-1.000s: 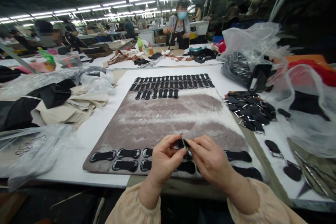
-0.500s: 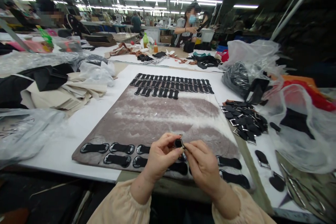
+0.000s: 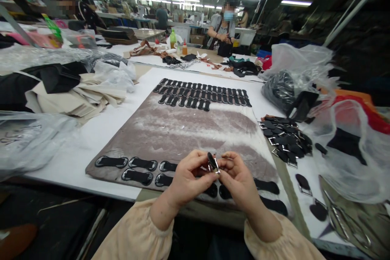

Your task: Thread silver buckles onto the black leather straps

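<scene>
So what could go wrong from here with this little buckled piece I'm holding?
The buckled piece is pinched at your left fingertips, so it could slip and land on the mat.
Your right sleeve sits close to the near black strips and might nudge one.

A small black tab (image 3: 212, 161) fitted with a silvery metal buckle (image 3: 217, 170) was held up in the left hand (image 3: 192, 174), the fingertips of the right hand (image 3: 237, 176) close at its side, above the near part of a padded board (image 3: 183, 130). The dark, rounded piece tilted, its upper end leaning left, the bright metal low down. Fingers partly hid it.
</scene>
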